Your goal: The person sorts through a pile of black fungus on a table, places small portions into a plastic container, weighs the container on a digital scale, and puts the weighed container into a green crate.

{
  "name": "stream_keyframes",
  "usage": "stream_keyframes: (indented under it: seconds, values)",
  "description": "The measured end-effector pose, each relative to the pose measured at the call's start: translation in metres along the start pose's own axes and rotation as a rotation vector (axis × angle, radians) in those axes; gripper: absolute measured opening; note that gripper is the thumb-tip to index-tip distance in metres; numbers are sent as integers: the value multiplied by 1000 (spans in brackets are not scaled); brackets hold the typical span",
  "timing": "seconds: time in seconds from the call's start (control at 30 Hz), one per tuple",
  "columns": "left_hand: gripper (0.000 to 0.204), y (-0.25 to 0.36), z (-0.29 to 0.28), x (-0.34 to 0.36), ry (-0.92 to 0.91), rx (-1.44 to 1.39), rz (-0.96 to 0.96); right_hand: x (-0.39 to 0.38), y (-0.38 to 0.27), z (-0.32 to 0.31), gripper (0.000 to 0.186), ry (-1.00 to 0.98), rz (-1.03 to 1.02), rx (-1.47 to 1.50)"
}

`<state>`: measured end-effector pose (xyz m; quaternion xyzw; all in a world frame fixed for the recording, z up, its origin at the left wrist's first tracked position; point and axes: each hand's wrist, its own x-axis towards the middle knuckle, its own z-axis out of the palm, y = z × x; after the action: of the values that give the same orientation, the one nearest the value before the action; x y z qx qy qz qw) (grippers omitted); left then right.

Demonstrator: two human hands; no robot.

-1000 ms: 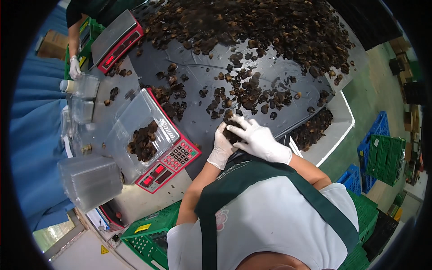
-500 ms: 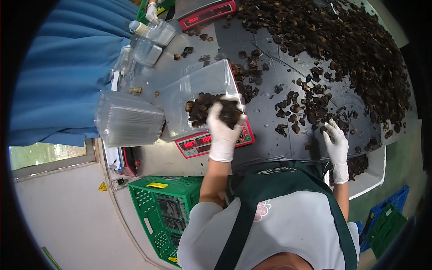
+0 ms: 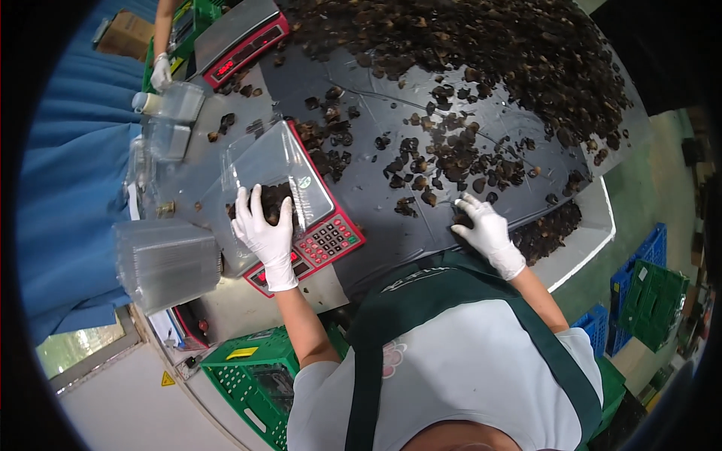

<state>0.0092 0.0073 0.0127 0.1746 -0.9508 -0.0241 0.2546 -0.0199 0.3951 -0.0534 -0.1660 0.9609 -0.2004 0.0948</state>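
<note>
Dark dried fungus pieces (image 3: 274,192) sit in a clear plastic tray (image 3: 244,154) on a red-rimmed scale (image 3: 329,237). My left hand (image 3: 263,237), white-gloved, curls its fingers around the pile in the tray. My right hand (image 3: 485,229), also gloved, is at the near part of the dark sheet (image 3: 398,233), right of the scale, fingers curved and apart. A dark patch under those fingers is hard to make out. Loose pieces (image 3: 459,154) lie scattered just beyond it.
Stacked clear trays (image 3: 169,267) stand left of the scale. A large fungus heap (image 3: 534,60) covers the back right, with a white box (image 3: 587,248) below the table's right edge. A second scale (image 3: 233,41) and a co-worker's gloved hand (image 3: 162,71) are top left. Green crates (image 3: 241,406) stand below.
My hands were together on a clump a second ago, then separated as my left hand carried it onto the scale. It is now lower on the pile. The camera's angle has shifted.
</note>
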Motion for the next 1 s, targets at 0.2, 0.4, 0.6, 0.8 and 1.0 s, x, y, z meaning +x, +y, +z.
stream_keyframes:
  seconds: [0.2,0.4,0.6,0.8,1.0]
  values:
    - [25,80,9,5,157,-630,81,-7,18,43,22,181,-40,144]
    - [35,161,82,-75,-471,-625,448,31,21,19,11,330,63,330]
    - [29,180,110,-94,-456,-647,589,99,53,-8,29,402,94,200]
    - [20,167,84,-66,-1033,-1495,-469,148,87,3,35,262,-118,95]
    - [33,141,93,-70,-1140,-2030,-813,131,83,-6,17,377,48,252]
